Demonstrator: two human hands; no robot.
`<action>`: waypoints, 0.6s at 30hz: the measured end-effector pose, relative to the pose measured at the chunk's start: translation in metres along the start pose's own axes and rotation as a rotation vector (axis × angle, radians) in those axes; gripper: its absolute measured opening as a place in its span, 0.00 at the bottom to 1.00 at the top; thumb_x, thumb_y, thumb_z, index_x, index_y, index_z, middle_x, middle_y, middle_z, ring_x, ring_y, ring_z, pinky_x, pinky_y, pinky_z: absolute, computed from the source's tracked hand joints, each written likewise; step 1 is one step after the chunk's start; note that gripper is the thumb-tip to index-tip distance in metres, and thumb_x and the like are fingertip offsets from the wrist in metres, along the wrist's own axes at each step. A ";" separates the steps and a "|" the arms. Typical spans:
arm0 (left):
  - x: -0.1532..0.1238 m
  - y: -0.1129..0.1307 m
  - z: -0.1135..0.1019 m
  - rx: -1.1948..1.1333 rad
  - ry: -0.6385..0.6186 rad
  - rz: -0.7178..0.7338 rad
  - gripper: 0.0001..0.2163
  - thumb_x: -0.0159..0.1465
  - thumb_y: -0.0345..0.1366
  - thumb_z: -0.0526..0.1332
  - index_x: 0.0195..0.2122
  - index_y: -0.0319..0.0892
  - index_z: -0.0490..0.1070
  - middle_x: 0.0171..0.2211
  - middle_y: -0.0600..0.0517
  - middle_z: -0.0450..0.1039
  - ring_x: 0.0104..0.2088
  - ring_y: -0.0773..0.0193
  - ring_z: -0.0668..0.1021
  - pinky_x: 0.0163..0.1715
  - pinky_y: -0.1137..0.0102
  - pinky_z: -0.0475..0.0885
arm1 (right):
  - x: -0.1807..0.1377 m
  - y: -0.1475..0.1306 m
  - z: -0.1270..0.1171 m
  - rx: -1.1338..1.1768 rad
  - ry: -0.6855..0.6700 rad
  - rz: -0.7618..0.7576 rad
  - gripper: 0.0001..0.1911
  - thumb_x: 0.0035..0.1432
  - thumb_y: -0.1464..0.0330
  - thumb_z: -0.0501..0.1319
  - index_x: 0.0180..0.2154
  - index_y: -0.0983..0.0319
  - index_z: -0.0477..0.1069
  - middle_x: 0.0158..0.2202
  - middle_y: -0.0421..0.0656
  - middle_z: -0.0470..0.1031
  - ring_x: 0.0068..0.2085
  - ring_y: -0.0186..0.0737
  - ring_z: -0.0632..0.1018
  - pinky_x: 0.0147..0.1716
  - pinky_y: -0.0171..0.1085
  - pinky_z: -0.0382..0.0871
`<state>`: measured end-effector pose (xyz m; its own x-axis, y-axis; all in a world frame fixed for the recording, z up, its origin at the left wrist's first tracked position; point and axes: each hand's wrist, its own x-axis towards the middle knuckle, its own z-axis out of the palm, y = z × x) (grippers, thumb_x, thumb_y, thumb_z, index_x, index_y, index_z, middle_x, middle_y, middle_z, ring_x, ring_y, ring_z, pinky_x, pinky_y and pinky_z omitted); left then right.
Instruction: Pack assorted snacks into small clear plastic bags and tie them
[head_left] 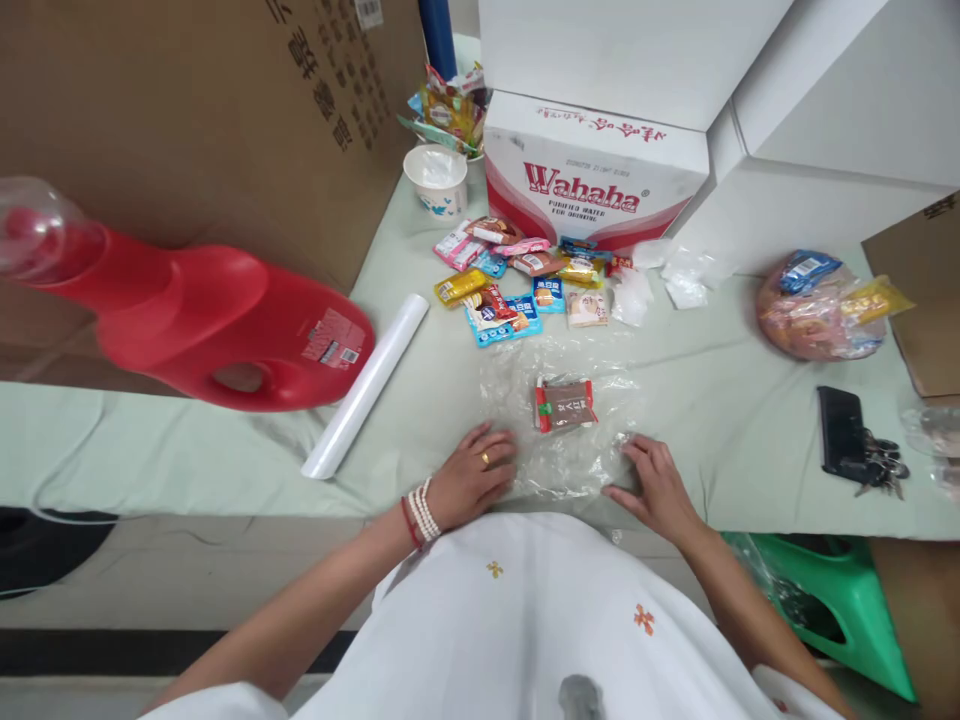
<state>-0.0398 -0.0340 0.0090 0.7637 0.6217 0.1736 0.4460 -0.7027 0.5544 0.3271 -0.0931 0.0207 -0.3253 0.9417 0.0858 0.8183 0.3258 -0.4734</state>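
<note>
On the green cloth (420, 420), a crinkled clear plastic bag (559, 455) around one brown snack packet (565, 405), both hands' grips open, flat on its near edge.

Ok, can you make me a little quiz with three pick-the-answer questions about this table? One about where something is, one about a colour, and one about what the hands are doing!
1. Where does the brown snack packet lie?
A. inside the white paper cup
B. on the clear plastic bag
C. on top of the phone

2. What colour is the big detergent jug lying on its side?
A. red
B. blue
C. yellow

3. What are the left hand and right hand doing?
A. both lifted in the air
B. gripping the white roll
C. resting flat at the edges of the clear plastic bag

Answers: 1 B, the packet sits in the middle of the crinkled clear plastic. 2 A, its whole body is red. 3 C, both palms face down at the bag's near corners, fingers spread, holding nothing.
</note>
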 end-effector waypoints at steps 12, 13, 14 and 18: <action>-0.002 0.000 -0.016 -0.225 0.203 -0.138 0.10 0.72 0.34 0.54 0.46 0.45 0.75 0.41 0.45 0.81 0.47 0.58 0.81 0.50 0.61 0.77 | 0.018 0.011 -0.028 0.141 -0.185 -0.041 0.12 0.71 0.60 0.55 0.45 0.58 0.74 0.40 0.48 0.74 0.42 0.47 0.73 0.43 0.46 0.71; -0.001 0.001 -0.016 -0.240 0.217 -0.147 0.10 0.72 0.34 0.54 0.47 0.45 0.75 0.41 0.45 0.81 0.47 0.58 0.81 0.48 0.62 0.78 | 0.017 0.008 -0.025 0.101 -0.146 -0.022 0.14 0.69 0.56 0.58 0.48 0.58 0.73 0.43 0.49 0.73 0.44 0.49 0.73 0.45 0.48 0.70; 0.001 0.003 -0.015 -0.254 0.230 -0.154 0.10 0.73 0.34 0.53 0.47 0.45 0.75 0.41 0.45 0.80 0.46 0.59 0.81 0.47 0.63 0.78 | 0.018 0.004 -0.017 0.055 -0.092 -0.005 0.21 0.65 0.52 0.61 0.52 0.58 0.71 0.47 0.51 0.72 0.47 0.52 0.72 0.48 0.50 0.70; 0.012 0.007 -0.010 -0.259 0.247 -0.156 0.11 0.73 0.34 0.53 0.47 0.44 0.74 0.41 0.46 0.80 0.44 0.61 0.81 0.46 0.66 0.77 | 0.038 -0.023 0.029 -0.057 0.126 0.079 0.35 0.60 0.49 0.65 0.62 0.59 0.64 0.55 0.56 0.67 0.52 0.59 0.69 0.53 0.57 0.66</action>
<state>-0.0323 -0.0283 0.0232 0.5464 0.8012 0.2440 0.3916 -0.5018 0.7712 0.2825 -0.0676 0.0095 -0.1997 0.9664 0.1617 0.8659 0.2513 -0.4325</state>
